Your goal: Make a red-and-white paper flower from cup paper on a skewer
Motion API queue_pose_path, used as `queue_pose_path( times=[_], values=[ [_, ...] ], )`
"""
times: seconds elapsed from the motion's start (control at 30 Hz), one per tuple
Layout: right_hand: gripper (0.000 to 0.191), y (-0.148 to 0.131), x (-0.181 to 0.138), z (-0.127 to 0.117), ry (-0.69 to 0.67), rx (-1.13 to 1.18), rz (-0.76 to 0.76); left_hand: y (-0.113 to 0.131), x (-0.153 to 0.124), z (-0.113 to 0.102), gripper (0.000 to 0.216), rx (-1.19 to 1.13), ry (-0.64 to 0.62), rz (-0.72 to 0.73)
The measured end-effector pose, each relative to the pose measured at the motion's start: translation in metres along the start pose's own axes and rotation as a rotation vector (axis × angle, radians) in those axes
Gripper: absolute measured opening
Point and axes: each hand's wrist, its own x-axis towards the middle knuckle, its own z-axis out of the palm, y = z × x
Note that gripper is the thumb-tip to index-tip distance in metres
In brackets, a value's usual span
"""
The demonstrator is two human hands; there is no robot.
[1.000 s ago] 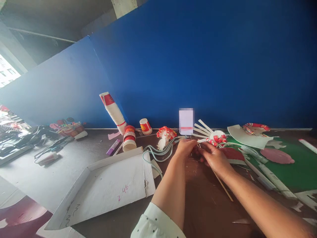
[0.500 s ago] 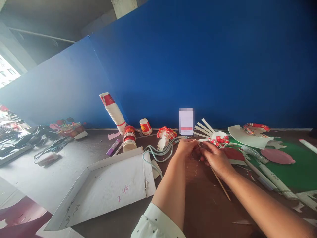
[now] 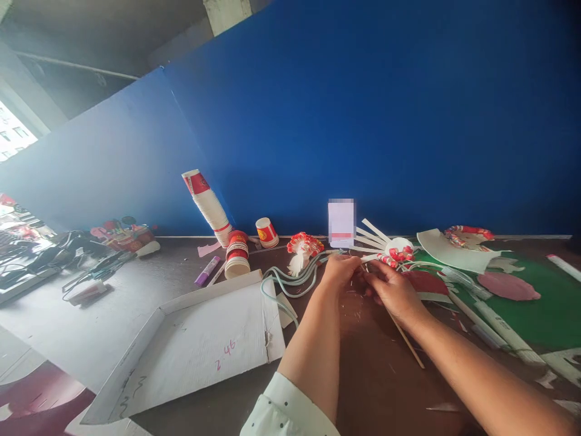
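Note:
My left hand and my right hand meet over the brown table, fingers pinched together at a cut paper cup whose side is sliced into white strips with curled red ends. My left fingers pinch one strip near the cup. My right hand is closed on a thin wooden stick that runs back under my wrist toward me. What the fingertips do with the strip is hidden.
A shallow white cardboard tray lies to the left. Behind it stand stacked red-and-white cups, a short cup stack, a finished curled cup, grey-green cords and a purple glue stick. Green paper, white rolls lie right.
Both hands stay at the cut cup with only small shifts. The stick's free end and the cup's white strips have wobbled slightly.

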Motion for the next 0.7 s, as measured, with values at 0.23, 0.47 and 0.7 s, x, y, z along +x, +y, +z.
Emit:
queue_pose_path(
  times=[0.23, 0.47, 0.7],
  values=[
    [0.046, 0.0023, -0.0002, -0.0003, -0.019, 0.019, -0.008, 0.0041, -0.0025, 0.0008, 0.022, 0.009, -0.001, -0.011],
    [0.044, 0.002, -0.001, 0.0008, -0.002, 0.005, 0.002, 0.0052, -0.0048, 0.0014, 0.021, -0.019, -0.006, -0.017],
    [0.045, -0.0027, -0.0026, 0.0004, 0.01, 0.004, 0.01, 0.0059, -0.0045, 0.0006, 0.021, -0.15, -0.063, -0.045]
  ],
)
